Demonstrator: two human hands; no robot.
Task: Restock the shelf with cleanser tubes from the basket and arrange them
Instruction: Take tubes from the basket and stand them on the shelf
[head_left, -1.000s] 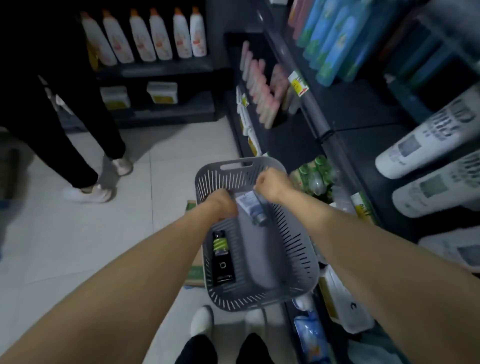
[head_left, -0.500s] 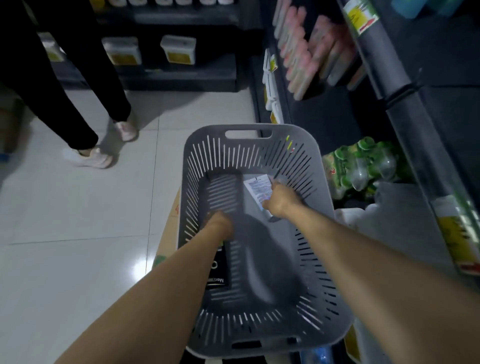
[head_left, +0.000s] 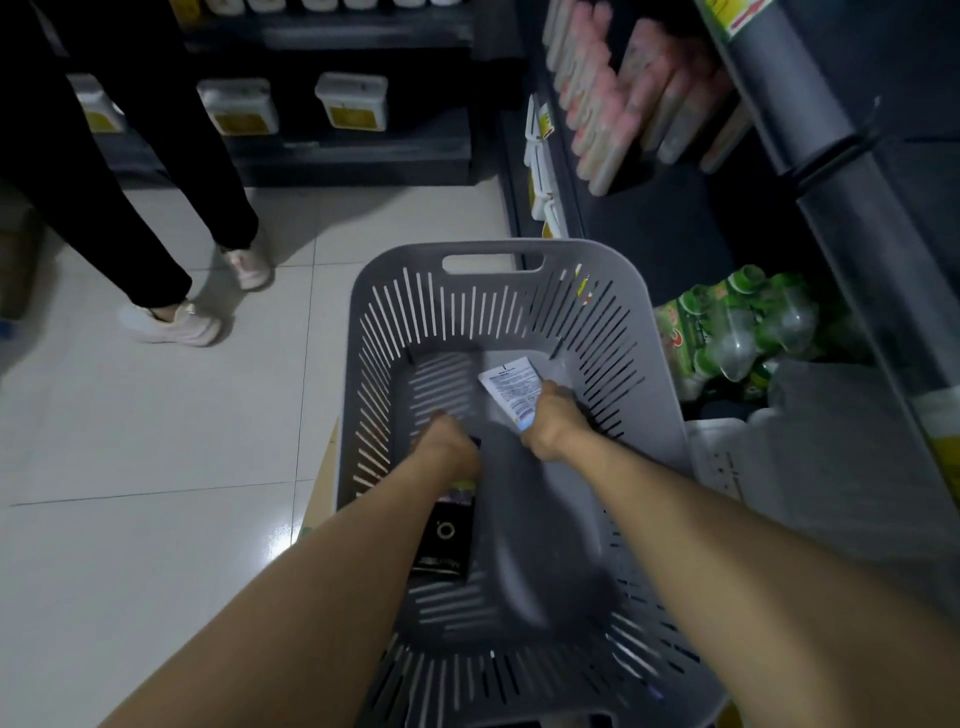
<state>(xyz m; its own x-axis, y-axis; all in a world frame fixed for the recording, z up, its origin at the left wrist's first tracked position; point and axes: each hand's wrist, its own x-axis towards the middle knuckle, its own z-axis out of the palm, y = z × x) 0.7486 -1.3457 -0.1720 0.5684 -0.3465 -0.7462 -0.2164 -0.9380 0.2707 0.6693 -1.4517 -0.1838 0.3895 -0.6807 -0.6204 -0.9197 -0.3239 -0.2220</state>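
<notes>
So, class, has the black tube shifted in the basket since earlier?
No. The black tube still lies along the left side of the basket, under the left hand.

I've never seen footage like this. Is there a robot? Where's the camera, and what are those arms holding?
No robot here: these are a person's two bare arms. The one picture comes from a wide-angle camera on that person's head, looking down. Both hands reach into a grey slotted basket beside dark store shelves. The right hand holds a white tube with printed text. The left hand curls round the top of a black tube lying in the basket. On the shelf at the right lie pink tubes, and lower down a pack of green bottles. The legs at the upper left belong to another person on the tiled floor.
</notes>
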